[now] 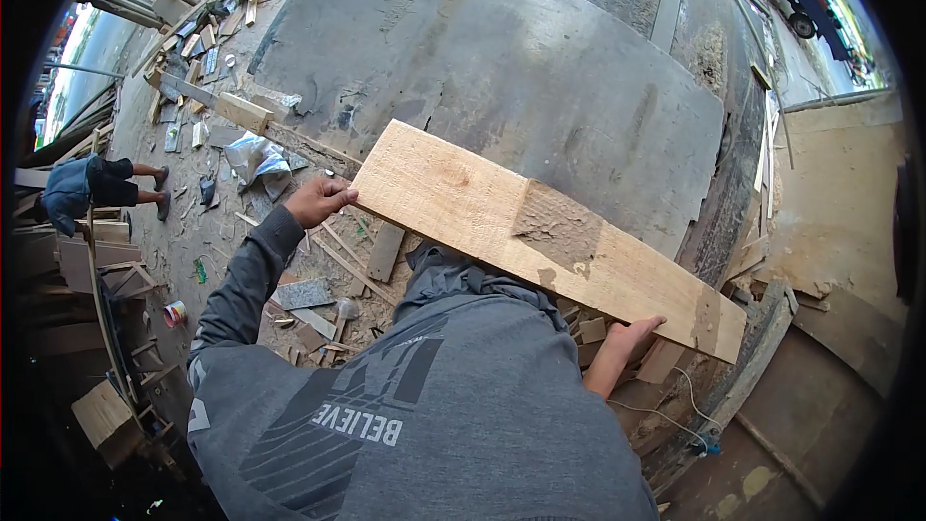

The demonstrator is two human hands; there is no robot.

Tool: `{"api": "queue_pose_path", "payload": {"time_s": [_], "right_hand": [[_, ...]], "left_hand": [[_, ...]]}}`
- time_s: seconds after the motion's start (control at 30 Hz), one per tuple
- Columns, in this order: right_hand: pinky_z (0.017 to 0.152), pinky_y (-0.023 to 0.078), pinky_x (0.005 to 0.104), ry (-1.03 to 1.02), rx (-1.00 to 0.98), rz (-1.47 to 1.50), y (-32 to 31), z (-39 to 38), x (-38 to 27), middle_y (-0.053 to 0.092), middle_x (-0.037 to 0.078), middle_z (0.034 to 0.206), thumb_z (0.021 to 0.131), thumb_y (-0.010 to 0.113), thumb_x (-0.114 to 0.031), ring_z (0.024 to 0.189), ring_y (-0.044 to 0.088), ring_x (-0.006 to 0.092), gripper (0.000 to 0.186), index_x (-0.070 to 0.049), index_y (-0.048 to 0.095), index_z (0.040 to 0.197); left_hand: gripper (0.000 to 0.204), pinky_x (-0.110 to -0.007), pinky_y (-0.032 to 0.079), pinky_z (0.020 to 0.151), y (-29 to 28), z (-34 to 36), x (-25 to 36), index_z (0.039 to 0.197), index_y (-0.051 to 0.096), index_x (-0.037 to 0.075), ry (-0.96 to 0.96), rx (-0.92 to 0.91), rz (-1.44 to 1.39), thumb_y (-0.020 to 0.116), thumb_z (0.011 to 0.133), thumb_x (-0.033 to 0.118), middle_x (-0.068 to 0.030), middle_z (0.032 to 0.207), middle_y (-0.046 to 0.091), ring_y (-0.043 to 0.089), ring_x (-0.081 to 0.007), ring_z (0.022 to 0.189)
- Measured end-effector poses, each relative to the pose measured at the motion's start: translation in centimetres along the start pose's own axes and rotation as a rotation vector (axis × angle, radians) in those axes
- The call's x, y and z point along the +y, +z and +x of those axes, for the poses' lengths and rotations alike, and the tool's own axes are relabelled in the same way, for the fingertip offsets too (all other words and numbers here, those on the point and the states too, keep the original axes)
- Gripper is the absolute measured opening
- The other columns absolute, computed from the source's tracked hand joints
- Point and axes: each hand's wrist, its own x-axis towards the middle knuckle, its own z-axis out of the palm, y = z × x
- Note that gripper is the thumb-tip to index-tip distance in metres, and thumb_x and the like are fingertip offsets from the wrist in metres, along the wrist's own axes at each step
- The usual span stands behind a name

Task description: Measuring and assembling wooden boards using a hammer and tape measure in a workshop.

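Held at the grey tabletop's (pixel 502 48) near edge, the plank (pixel 473 195) should handle stiff, fairly heavy and grippy, best taken near both ends, where the left hand (pixel 320 203) pinches a corner and the right hand's (pixel 629 338) underside fingers are hidden, their grip untellable.

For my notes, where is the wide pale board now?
In the head view, the wide pale board slants across the middle, held between left hand and right hand, partly hiding the grey panel.

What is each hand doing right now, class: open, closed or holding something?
Left hand: closed, holding the board by its left end.
Right hand: holding the board near its right end, grip partly hidden.
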Motion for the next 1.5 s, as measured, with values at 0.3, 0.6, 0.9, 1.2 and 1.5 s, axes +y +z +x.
{"api": "queue_pose_path", "payload": {"time_s": [0.3,0.6,0.9,1.2,1.5], "right_hand": [[0.119,0.035,0.0499,0.129,0.051,0.006,2.1,2.6,2.4,0.036,0.012,0.164,0.102,0.031,-0.072,0.146,0.04,0.0333,0.085,-0.009,0.028,0.161],[0.119,0.037,0.05,0.192,-0.011,0.131,2.9,3.6,3.1,0.035,0.011,0.164,0.103,0.033,-0.069,0.145,0.041,0.0335,0.083,-0.01,0.03,0.16],[0.117,0.038,0.0513,0.203,0.093,0.133,4.0,3.6,2.8,0.04,0.012,0.161,0.102,0.036,-0.07,0.142,0.045,0.034,0.083,-0.01,0.032,0.159],[0.109,0.046,0.0553,0.177,-0.075,0.159,3.3,2.9,1.9,0.05,0.012,0.15,0.102,0.057,-0.053,0.132,0.052,0.0342,0.072,-0.009,0.036,0.155],[0.045,0.05,0.0294,0.162,-0.548,-1.029,3.5,-1.9,-4.4,0.063,0.008,0.059,0.105,0.054,-0.051,0.05,0.065,0.0179,0.056,0.003,0.064,0.094]], "left_hand": [[0.05,-0.028,0.033,0.05,-0.5,2.1,-2.6,0.08,0.066,0.006,-0.239,-0.055,0.031,0.063,0.101,0.051,0.0068,0.062,0.047,0.039,-0.0067,0.055],[0.117,-0.053,0.044,0.11,11.7,2.9,-10.3,0.152,0.039,0.001,-0.528,0.621,-1.258,0.053,0.079,0.091,-0.0198,0.148,0.049,0.05,-0.0384,0.134],[0.081,-0.049,0.056,0.091,12.0,10.4,0.8,0.124,0.062,0.009,-0.529,0.859,-1.694,0.052,0.083,0.078,-0.0108,0.117,0.065,0.065,-0.0311,0.105],[0.086,-0.051,0.041,0.111,12.7,9.7,1.0,0.154,0.043,0.017,-0.37,0.721,-1.636,0.029,0.096,0.08,-0.0089,0.152,0.047,0.048,-0.0315,0.135],[0.06,-0.04,0.04,0.11,10.7,8.4,-10.9,0.152,0.041,0.0,0.036,0.989,-0.756,0.045,0.108,0.041,-0.0164,0.15,0.051,0.052,-0.0263,0.132]]}}
